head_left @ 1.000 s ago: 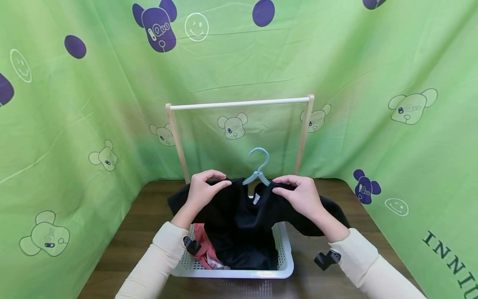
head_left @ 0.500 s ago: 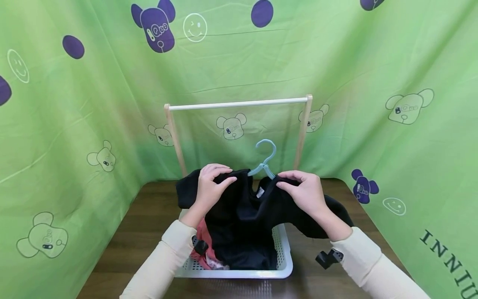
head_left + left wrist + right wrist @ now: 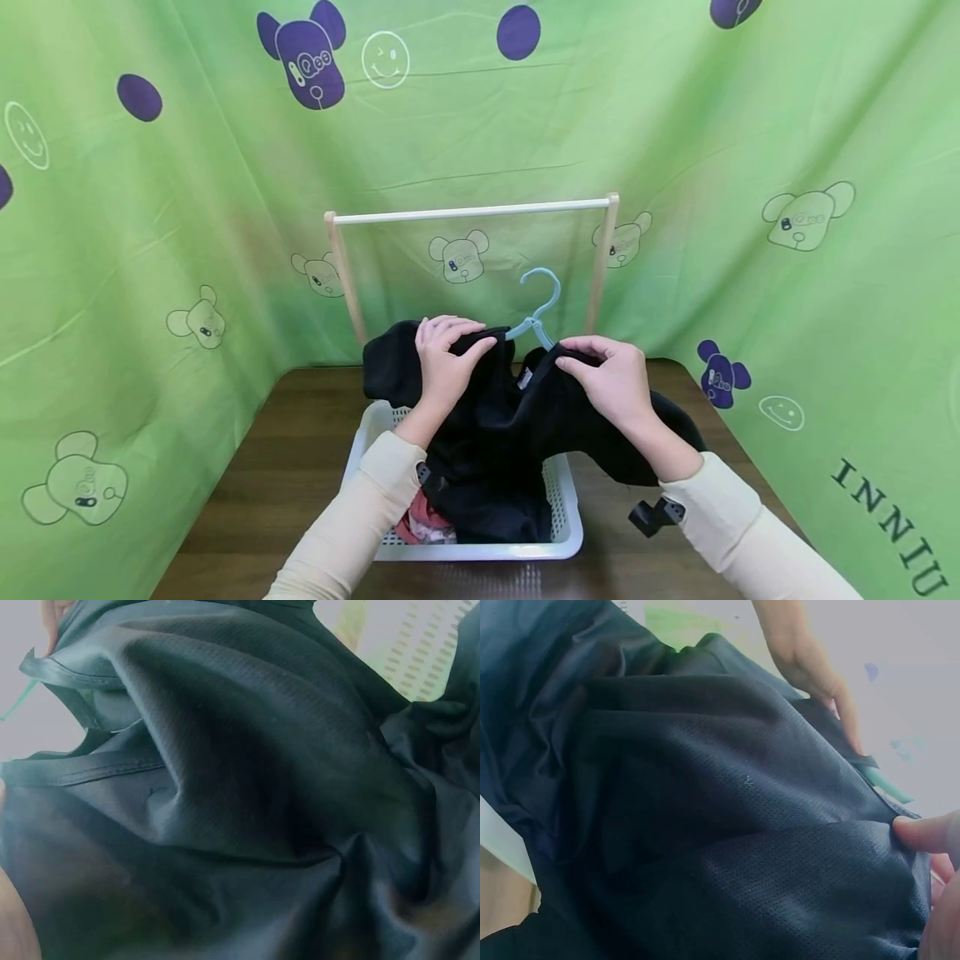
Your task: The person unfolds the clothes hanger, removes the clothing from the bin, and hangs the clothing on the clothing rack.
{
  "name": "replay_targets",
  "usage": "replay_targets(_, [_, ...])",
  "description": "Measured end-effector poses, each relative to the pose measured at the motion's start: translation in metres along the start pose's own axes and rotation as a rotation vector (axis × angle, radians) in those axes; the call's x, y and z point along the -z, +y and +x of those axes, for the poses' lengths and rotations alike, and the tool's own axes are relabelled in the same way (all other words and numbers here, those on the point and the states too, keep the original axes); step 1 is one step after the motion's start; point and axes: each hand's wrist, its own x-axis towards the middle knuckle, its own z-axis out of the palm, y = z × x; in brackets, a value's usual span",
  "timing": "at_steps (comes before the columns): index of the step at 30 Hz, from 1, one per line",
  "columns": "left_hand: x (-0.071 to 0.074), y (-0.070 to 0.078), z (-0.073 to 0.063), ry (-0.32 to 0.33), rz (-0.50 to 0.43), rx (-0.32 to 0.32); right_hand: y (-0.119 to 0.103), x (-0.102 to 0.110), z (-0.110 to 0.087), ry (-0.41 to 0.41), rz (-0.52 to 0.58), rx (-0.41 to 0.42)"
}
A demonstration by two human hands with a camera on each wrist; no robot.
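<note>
A black short-sleeved shirt [image 3: 487, 408] is held up by both hands, its lower part hanging into a white basket. Inside its neck sits a light blue hanger [image 3: 534, 321], hook upward and tilted to the right, its lower arms hidden by cloth. My left hand [image 3: 447, 358] pinches the left shoulder between thumb and fingers. At the right shoulder, close to the neckline, my right hand [image 3: 611, 379] pinches the cloth; in the right wrist view its thumb [image 3: 926, 831] presses on the fabric. A pale label [image 3: 525, 378] shows inside the collar.
The white basket [image 3: 480, 552] stands on a brown wooden table [image 3: 262, 467], with a pink garment [image 3: 427, 521] in it. Behind rises a rack with wooden posts and a white rail [image 3: 472, 213]. Green patterned cloth [image 3: 675, 100] surrounds the table.
Hanger and shirt collar have risen and shifted right, the hook tilting further. My left hand has moved up and right with its shoulder of the shirt; my right hand has risen slightly.
</note>
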Motion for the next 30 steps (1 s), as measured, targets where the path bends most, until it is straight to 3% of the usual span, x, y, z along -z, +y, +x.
replay_targets(10, [-0.017,-0.002,0.01,-0.007,-0.116,0.034,-0.004,0.004,0.006,0.044,-0.023,-0.015])
replay_targets(21, [-0.036,-0.003,0.027,0.003,-0.123,0.062,-0.003,0.008,0.022,0.086,-0.04,-0.008])
replay_targets(30, [-0.047,-0.007,0.046,0.013,-0.152,0.078,-0.003,0.015,0.044,0.07,-0.036,-0.028])
